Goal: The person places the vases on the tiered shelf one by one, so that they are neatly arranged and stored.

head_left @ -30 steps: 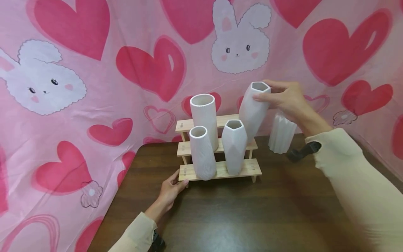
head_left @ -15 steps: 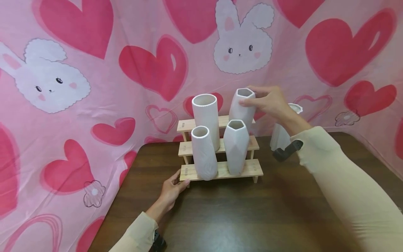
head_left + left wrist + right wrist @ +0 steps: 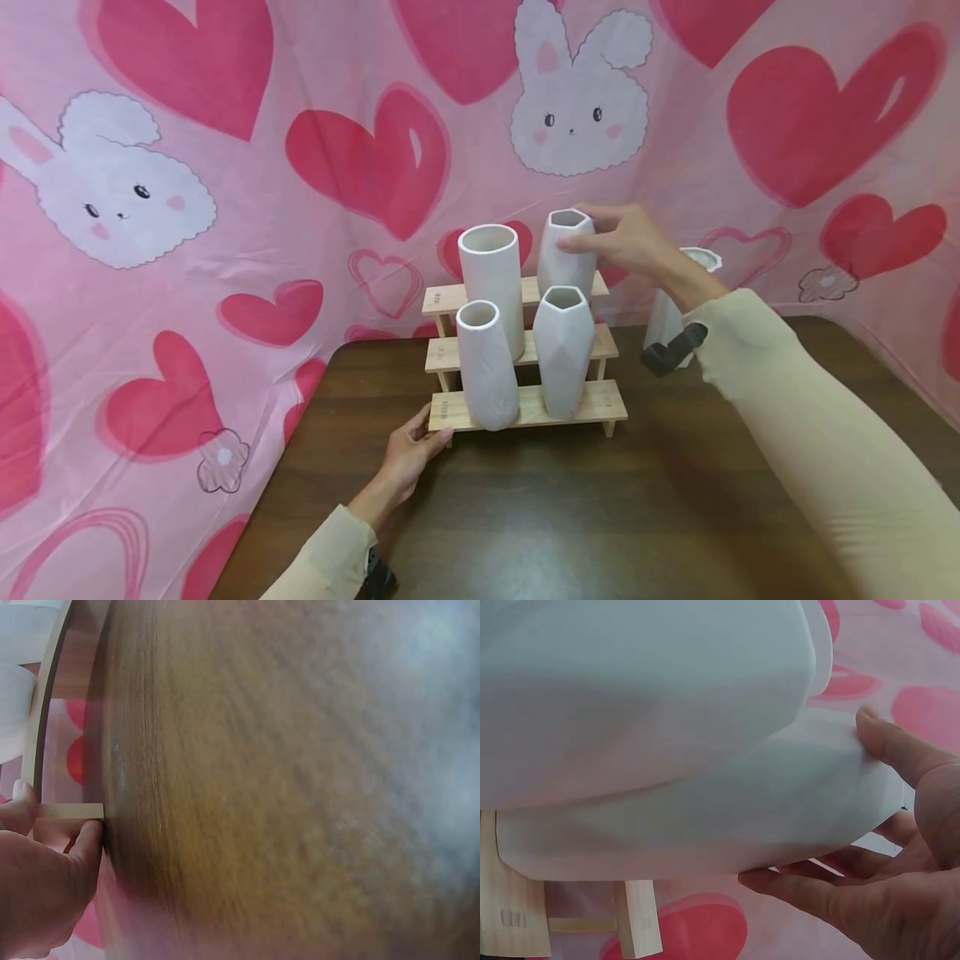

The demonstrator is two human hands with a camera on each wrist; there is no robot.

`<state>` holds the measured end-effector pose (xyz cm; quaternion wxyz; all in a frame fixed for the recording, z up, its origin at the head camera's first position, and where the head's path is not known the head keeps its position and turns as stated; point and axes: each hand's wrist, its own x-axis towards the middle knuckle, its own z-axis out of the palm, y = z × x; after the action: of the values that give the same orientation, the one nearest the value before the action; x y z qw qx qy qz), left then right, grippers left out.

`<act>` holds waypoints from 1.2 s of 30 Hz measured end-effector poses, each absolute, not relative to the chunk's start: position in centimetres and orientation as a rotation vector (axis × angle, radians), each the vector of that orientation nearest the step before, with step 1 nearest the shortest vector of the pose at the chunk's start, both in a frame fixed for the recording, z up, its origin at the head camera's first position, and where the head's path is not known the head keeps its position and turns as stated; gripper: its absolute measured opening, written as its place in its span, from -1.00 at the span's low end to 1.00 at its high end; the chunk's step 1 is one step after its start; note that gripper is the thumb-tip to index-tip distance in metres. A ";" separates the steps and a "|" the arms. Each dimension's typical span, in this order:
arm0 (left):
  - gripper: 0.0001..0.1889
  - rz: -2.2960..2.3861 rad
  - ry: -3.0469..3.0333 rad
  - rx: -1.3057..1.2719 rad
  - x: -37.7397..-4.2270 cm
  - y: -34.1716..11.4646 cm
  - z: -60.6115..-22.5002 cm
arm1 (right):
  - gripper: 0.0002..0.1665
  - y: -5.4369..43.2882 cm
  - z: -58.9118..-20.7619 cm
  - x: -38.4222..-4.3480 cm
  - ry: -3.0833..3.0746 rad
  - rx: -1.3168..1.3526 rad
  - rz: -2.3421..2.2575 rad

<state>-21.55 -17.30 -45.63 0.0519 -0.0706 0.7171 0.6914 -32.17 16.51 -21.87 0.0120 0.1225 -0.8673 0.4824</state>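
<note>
A three-tier wooden stand (image 3: 603, 398) carries several white vases. My right hand (image 3: 630, 237) holds a faceted vase (image 3: 566, 262) near its five-sided mouth, with the thumb on the near side. In the right wrist view this vase (image 3: 705, 810) reaches down to a wooden board, behind another white vase. My left hand (image 3: 403, 458) grips the stand's front left corner, and in the left wrist view its fingers pinch a short leg (image 3: 71, 811). On the bottom tier stand a textured round vase (image 3: 487, 375) and a second faceted vase (image 3: 562, 358). Behind them rises a tall cylindrical vase (image 3: 491, 267).
A white fluted vase (image 3: 663, 321) stands on the table to the right of the stand, partly hidden by my right wrist. The dark wooden table (image 3: 525, 517) stretches out in front. A pink cloth (image 3: 330, 67) with hearts and rabbits hangs behind.
My right hand has brought the faceted vase leftward and down, from the stand's right end to a place beside the cylindrical vase. The left hand keeps its grip on the stand.
</note>
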 end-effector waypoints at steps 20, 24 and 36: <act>-0.24 2.096 2.195 -0.246 -22.1 -17.3 -45.8 | -0.23 17.8 -22.5 -32.5 -2.656 0.490 1.521; -0.25 2.096 2.195 -0.236 -22.2 -17.3 -45.8 | -0.18 19.3 -22.6 -32.1 -2.703 0.478 1.510; -0.25 2.143 2.151 -0.211 -21.7 -17.2 -45.6 | -0.10 22.8 -23.3 -31.6 -2.742 0.456 1.519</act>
<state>-21.73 -17.24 -45.60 0.0488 -0.0692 0.7059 0.7032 -31.65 22.82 -23.26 -0.0131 0.1439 -0.8656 0.4795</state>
